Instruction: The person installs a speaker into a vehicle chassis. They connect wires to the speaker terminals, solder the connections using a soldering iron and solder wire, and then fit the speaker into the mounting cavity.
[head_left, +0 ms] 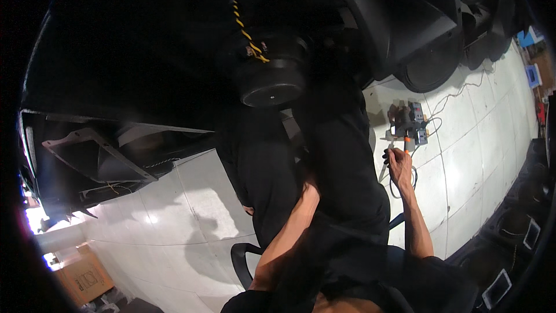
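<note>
Just ahead of our nearer right hand, the orange-and-grey tool points forward toward the power strip, inward from the right edge of the floor. Its fingers bend; we cannot tell their grip, nor that of our half-hidden left hand.
</note>
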Available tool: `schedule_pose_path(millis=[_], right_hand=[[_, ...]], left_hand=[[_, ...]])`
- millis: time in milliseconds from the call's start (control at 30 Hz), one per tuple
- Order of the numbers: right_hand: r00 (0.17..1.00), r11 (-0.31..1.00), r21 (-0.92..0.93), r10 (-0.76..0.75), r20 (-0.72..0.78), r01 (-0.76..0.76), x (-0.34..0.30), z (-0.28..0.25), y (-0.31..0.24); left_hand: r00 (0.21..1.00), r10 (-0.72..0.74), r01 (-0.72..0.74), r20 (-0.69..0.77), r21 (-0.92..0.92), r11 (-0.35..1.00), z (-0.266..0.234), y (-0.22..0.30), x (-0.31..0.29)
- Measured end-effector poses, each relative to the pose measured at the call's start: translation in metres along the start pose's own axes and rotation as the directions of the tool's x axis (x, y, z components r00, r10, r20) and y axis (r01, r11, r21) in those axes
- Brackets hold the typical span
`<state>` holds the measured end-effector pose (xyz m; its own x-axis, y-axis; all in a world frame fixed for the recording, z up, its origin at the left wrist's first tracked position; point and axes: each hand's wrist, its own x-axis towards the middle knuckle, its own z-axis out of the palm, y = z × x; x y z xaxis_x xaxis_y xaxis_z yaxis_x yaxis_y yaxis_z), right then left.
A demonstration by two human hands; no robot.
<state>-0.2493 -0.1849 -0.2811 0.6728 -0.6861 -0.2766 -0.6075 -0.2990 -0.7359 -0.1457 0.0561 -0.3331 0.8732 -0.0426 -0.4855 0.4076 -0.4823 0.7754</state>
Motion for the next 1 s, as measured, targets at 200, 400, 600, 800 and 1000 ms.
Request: schedule_pose_path(millis=[200, 400, 600, 800, 1000], right_hand=[[0.998, 0.998, -0.028, -0.056, -0.021, 0.056, -0.004, 0.023, -0.02], [0.993, 0.993, 0.002, -0.114, 0.009, 0.114, -0.006, 0.026, -0.032], [0.998, 0.997, -0.045, -0.065, 0.005, 0.065, -0.017, 0.015, -0.038], [0.997, 0.989, 0.138, 0.054, -0.05, -0.046, -0.022, 0.007, -0.06], [0.977, 0.923, 0.322, -0.213, -0.028, 0.21, -0.056, -0.018, -0.178]], left_hand=[[0.931, 0.357, -0.365, 0.08, 0.267, 0.892, -0.053, 0.058, -0.033], [0.972, 0.224, -0.231, 0.068, 0.438, 0.869, -0.08, 0.118, -0.068], [0.98, 0.032, -0.106, 0.195, 0.388, 0.916, -0.12, 0.145, -0.083], [0.901, 0.092, 0.105, 0.423, -0.419, 0.902, -0.164, 0.15, -0.112], [0.867, 0.295, 0.066, 0.403, -0.679, 0.732, -0.18, 0.15, -0.094]])
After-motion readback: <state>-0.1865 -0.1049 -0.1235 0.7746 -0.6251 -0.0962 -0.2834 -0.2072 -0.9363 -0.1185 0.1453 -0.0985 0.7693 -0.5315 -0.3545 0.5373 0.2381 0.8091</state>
